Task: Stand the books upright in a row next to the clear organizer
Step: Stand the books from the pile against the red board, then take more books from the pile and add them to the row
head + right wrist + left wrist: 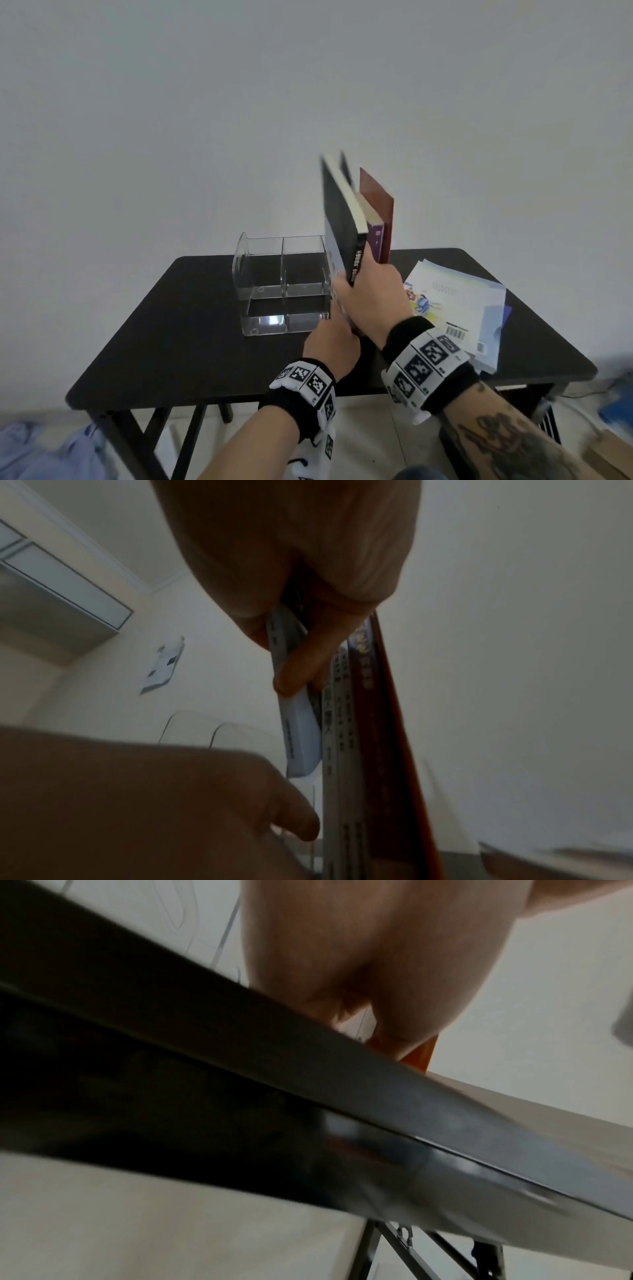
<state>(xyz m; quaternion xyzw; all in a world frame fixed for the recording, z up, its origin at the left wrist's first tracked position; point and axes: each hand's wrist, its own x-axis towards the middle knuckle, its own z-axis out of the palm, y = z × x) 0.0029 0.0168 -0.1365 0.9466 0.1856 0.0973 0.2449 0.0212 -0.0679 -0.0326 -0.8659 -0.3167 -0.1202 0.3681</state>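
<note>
Several books stand upright in a tight bunch above the black table (171, 325), just right of the clear organizer (281, 284): a black one (342, 219), a purple one (375, 240) and a red-brown one (378, 202). My right hand (370, 291) grips the bunch round its spines; the right wrist view shows the thumb and fingers (298, 664) clamped on a pale blue book (301, 739) beside the red-brown book (394, 723). My left hand (334, 335) holds the bunch lower down, its fingers hidden beneath the right hand. The books' bottom edges are hidden.
A loose pile of pale booklets and papers (459, 308) lies flat on the table's right side, reaching its near right corner. The organizer's compartments hold nothing. A white wall runs behind the table. Cloth lies on the floor at lower left.
</note>
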